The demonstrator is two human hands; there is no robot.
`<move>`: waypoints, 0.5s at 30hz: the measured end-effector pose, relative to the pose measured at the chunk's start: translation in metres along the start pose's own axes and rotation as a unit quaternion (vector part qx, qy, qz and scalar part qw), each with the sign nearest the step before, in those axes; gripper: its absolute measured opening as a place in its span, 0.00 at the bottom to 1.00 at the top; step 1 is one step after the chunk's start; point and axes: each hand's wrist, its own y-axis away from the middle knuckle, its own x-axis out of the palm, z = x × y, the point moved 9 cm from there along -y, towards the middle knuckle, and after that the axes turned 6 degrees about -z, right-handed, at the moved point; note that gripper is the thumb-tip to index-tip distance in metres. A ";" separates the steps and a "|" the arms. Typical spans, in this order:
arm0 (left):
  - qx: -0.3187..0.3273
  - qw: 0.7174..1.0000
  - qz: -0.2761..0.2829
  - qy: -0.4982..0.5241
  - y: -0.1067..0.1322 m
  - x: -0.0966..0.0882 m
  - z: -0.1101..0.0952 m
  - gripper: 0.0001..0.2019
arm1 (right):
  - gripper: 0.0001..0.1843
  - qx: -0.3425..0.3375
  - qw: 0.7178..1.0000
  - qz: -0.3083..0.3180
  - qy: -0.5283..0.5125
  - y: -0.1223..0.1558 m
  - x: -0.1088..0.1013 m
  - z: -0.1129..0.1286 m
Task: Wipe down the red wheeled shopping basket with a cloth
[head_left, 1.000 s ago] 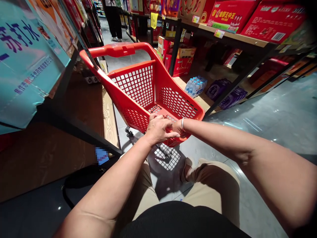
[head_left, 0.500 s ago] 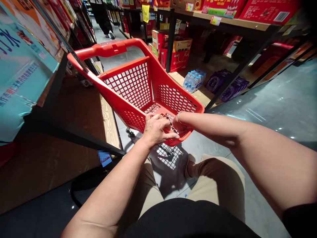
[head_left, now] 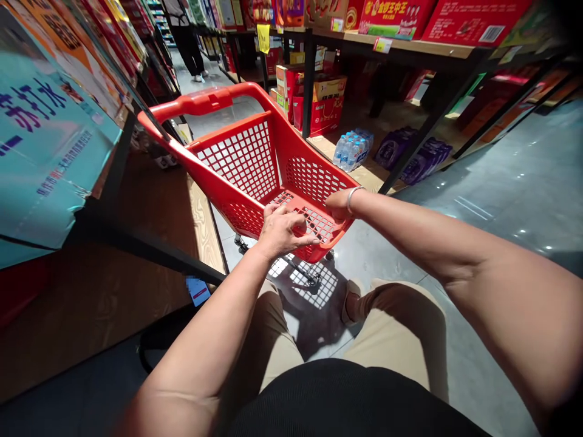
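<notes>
Away from the left hand (head_left: pixel 285 230) slides the right hand (head_left: pixel 340 204); just before, the two were close together, and now a gap is between them. On the far left, a big blue box (head_left: pixel 40 139) sits up high. Low down beside the left arm lies a small thing with a lit screen (head_left: pixel 199 293), partly blurred. Next comes the left hand, on the near edge of the red cart (head_left: pixel 291 139). Its fingers bend over the edge, so its grip seems to hold the cart. The red cart stands on the floor in front of the person, with its handle (head_left: pixel 209 103) on the far side. To the right, the right hand is at the cart's right near corner. Its fingertips are hidden, so I cannot tell if its grip is tight. Past it, water bottles (head_left: pixel 353 149) and purple packs (head_left: pixel 416 155) sit on a low shelf. Getting both hands to the cart looks done; how much is left, I cannot tell.
</notes>
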 end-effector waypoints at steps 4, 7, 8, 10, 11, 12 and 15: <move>0.007 1.000 0.009 -0.016 -0.001 0.001 -0.002 0.18 | 0.09 -0.074 0.996 -0.037 0.037 0.053 -0.048 -0.013; 0.035 0.998 0.043 -0.016 0.001 0.010 -0.015 0.09 | 0.15 -0.069 0.951 -0.302 -0.013 0.105 -0.081 -0.023; 0.052 0.996 0.066 -0.014 0.002 0.016 -0.023 0.07 | 0.17 -0.033 0.926 -0.374 -0.038 0.120 -0.076 -0.031; 0.079 0.991 0.103 -0.027 0.004 0.027 -0.038 0.10 | 0.20 0.049 0.875 -0.470 -0.104 0.142 -0.046 -0.044; 0.087 0.989 0.111 -0.042 0.004 0.031 -0.045 0.12 | 0.20 0.082 0.851 -0.497 -0.147 0.148 -0.023 -0.047; 0.090 0.987 0.114 -0.062 0.004 0.035 -0.052 0.14 | 0.20 0.110 0.828 -0.517 -0.188 0.152 0.002 -0.045; 0.085 0.981 0.121 -0.128 0.003 0.048 -0.066 0.17 | 0.20 0.135 0.769 -0.566 -0.266 0.166 0.065 -0.017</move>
